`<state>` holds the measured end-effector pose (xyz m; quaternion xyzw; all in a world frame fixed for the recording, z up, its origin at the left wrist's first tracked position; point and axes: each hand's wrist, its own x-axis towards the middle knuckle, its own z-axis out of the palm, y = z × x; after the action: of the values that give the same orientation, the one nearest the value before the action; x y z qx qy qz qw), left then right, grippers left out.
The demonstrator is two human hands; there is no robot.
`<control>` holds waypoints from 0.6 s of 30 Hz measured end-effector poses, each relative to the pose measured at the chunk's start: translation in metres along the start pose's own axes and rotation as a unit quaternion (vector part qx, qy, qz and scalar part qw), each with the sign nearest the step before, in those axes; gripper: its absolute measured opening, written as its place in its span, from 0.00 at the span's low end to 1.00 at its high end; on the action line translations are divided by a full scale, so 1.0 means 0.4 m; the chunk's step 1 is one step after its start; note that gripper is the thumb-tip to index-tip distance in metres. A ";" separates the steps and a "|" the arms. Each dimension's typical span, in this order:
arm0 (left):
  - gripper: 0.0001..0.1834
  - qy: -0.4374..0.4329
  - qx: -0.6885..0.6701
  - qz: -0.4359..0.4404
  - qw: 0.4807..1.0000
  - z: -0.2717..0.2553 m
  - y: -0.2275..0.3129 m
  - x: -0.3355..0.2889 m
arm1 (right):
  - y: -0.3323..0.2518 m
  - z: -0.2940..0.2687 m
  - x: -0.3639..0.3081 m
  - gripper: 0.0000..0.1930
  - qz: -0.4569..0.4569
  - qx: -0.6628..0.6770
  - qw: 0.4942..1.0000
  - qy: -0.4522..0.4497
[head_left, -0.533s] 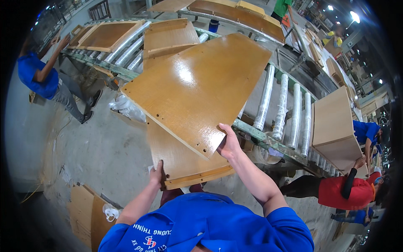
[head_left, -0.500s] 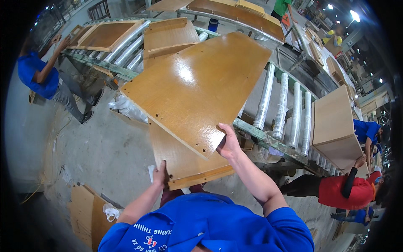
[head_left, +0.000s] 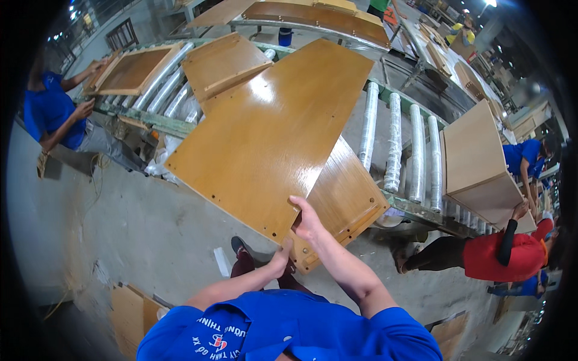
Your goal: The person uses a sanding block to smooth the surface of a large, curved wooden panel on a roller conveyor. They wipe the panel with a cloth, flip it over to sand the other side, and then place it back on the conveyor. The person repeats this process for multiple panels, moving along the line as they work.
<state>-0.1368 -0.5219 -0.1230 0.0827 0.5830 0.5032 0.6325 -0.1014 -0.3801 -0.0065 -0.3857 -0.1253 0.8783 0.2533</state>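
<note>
A large glossy brown wood panel (head_left: pixel 259 138) with small dark holes along its near edge slants from me up over the roller conveyor. My right hand (head_left: pixel 308 219) is closed on its near right corner, thumb on top. A second brown wood panel (head_left: pixel 346 192) lies lower and partly beneath it, sticking out to the right. My left hand (head_left: pixel 280 257) is closed at this lower panel's near left corner, close to the right hand. Its fingers are partly hidden by the panels.
The roller conveyor (head_left: pixel 394 144) runs across in front, carrying another panel (head_left: pixel 220 63) and a framed panel (head_left: pixel 135 69) on the left. A person in blue (head_left: pixel 54 114) stands left. A person in red (head_left: pixel 506 249) holds a pale wooden box (head_left: pixel 481 162) at right. Boards (head_left: pixel 129 319) lie lower left.
The lower panel has swung from under the left side out to the right, with my left hand moving right beside the other. The large panel has shifted slightly left.
</note>
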 end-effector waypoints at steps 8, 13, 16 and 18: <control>0.34 0.039 -0.323 -0.053 0.944 -0.379 0.425 0.052 | 0.020 -0.025 0.022 0.21 0.051 -0.178 0.983 0.016; 0.37 -0.040 -0.348 0.000 0.937 -0.326 0.531 0.028 | -0.015 -0.069 -0.074 0.17 -0.049 -0.446 0.885 0.127; 0.35 0.049 -0.223 -0.020 0.973 -0.383 0.545 0.067 | 0.030 -0.157 -0.136 0.18 -0.308 -0.460 0.692 0.463; 0.33 0.048 -0.198 -0.053 0.978 -0.380 0.534 0.087 | 0.114 -0.221 -0.139 0.26 -0.312 -0.525 0.507 0.608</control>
<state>-0.3834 -0.4670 -0.0446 -0.0997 0.5049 0.5782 0.6331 -0.0199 -0.4464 -0.0508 -0.8238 -0.4907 0.0658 0.2761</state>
